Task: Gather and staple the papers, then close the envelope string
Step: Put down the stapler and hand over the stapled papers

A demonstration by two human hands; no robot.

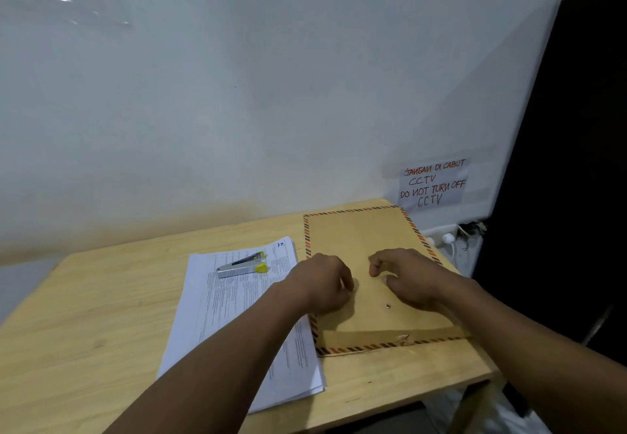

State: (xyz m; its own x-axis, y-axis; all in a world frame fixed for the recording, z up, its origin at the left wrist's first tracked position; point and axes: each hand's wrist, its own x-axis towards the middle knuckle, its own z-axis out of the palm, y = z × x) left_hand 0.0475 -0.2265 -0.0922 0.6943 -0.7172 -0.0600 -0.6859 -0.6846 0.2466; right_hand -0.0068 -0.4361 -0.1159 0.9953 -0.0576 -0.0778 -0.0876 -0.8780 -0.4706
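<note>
The envelope [366,247] lies flat on the counter [101,315]. Both hands are over its middle, near its small ring [388,305]. The left hand [322,284] and right hand [407,277] have curled fingers. I cannot tell if they pinch a string, as none shows. The papers [230,315] lie just left of the envelope, with the stapler [242,265] on top. This looks like the string step. Next, the string needs winding round the ring.

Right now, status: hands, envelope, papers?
Left hand and right hand curled over envelope, grip unclear; string not visible. Papers left of it, stapler on top. Nothing blocking.
</note>
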